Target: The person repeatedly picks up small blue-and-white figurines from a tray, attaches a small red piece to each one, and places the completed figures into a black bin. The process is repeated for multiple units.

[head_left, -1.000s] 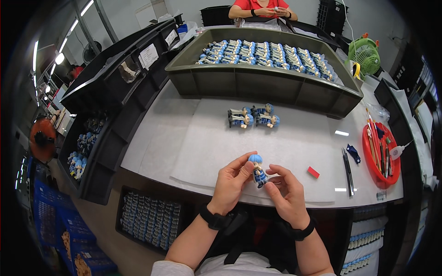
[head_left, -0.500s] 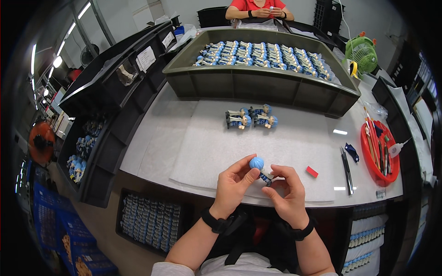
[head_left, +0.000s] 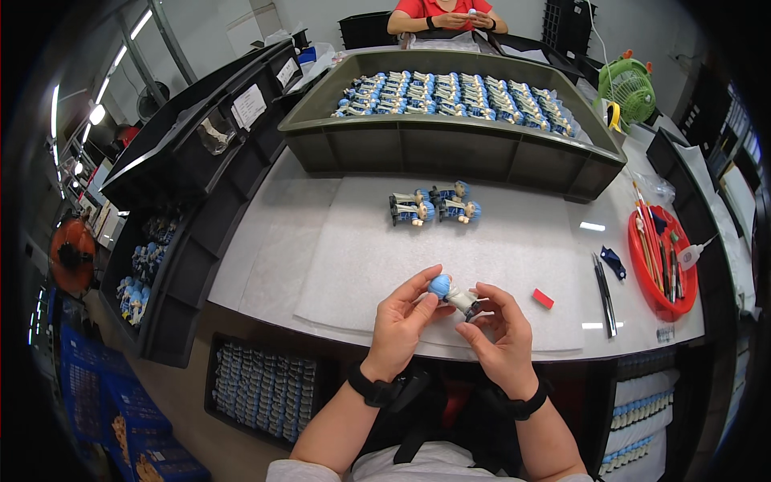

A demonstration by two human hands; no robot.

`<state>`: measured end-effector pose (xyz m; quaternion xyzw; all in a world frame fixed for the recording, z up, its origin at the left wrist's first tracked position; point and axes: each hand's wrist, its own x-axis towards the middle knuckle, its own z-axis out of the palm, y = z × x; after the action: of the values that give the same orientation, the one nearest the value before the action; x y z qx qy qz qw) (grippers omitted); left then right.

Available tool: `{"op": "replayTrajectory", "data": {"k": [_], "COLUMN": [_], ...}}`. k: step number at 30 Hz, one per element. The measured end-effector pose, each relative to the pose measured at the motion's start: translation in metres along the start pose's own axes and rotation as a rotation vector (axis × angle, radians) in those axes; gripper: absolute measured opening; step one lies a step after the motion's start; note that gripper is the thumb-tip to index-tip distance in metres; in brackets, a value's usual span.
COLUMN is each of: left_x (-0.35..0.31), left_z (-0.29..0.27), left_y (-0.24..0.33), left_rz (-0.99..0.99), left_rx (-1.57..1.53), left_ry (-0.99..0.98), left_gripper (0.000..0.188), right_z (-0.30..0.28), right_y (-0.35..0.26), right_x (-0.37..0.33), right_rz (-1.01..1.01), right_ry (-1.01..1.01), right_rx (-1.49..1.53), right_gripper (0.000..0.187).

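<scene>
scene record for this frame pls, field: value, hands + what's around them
left hand: fingertips on the blue head of a small figurine
right hand: grips the figurine's lower end
figurine pose: tilted, held above the near edge of the white mat
on mat: four finished figurines lying in a cluster
behind mat: grey crate filled with rows of figurines
right of hands: red eraser-like block, tweezers, red tray of brushes
far side: another person's hands, in a red top

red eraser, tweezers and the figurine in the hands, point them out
red eraser point(head_left: 543, 298), head view, its top face
tweezers point(head_left: 604, 283), head view, mid-shaft
figurine point(head_left: 440, 285), head view, its blue head
</scene>
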<state>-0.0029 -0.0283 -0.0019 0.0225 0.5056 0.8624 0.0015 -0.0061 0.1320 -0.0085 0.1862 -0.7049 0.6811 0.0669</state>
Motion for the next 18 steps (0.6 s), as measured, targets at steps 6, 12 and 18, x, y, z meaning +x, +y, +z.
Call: {"op": "replayTrajectory", "data": {"k": [6, 12, 18], "left_x": [0.0015, 0.0012, 0.0009], "left_z": [0.0022, 0.0019, 0.0031], "left_y": [-0.0009, 0.0001, 0.0018], "left_rz": [-0.029, -0.061, -0.08], "left_rx": [0.06, 0.052, 0.059], "left_ry": [0.015, 0.033, 0.038], "left_gripper": [0.036, 0.035, 0.035], "right_z": [-0.0013, -0.0011, -0.0031], "right_y": [-0.0006, -0.0013, -0.0052], "right_x": [0.0002, -0.0002, -0.0003], "right_rz": [0.003, 0.0, 0.06], "right_ry": [-0.008, -0.023, -0.063], "right_rx": [0.048, 0.049, 0.061], "right_gripper": [0.052, 0.053, 0.057]}}
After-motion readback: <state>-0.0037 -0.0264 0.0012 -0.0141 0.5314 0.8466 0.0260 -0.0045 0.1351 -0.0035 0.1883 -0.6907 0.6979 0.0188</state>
